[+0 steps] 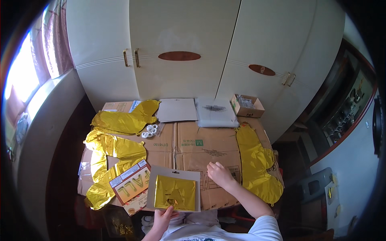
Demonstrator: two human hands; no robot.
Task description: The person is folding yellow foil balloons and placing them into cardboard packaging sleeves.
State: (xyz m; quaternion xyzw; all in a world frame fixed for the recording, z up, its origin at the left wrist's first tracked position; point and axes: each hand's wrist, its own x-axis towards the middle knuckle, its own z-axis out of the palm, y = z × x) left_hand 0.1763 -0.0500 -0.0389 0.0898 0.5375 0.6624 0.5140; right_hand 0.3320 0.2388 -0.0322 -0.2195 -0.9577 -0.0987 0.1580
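Gripping the lower edge of a grey rectangular cardboard backing card (pixel 152 188), the left hand (pixel 163 218) is located at the lower centre of the frame, thumb on the front face. The card has a dark hanger slot at its top edge and carries a folded, shiny gold foil packet (pixel 175 188) on its front. The right hand (pixel 219 174), right of centre, is closed with fingers curled inward over the brown cardboard-covered tabletop (pixel 161 146), apart from the card; whether anything is pinched between its fingertips cannot be determined. Directly left of the card lies a printed rectangular card with a picture of gold letters (pixel 129 182). Flat, unfilled gold foil shapes are laid out at three positions: upper left (pixel 120 121), left (pixel 120 146) and right (pixel 259 168) of the tabletop. Small white ring-shaped rolls (pixel 150 130) are grouped beside the upper-left foil. Along the upper edge, left to right, are grey flat cardboard sheets (pixel 177 110), clear plastic bags (pixel 217 117) and a small open brown cardboard box (pixel 250 112) containing clear plastic material.
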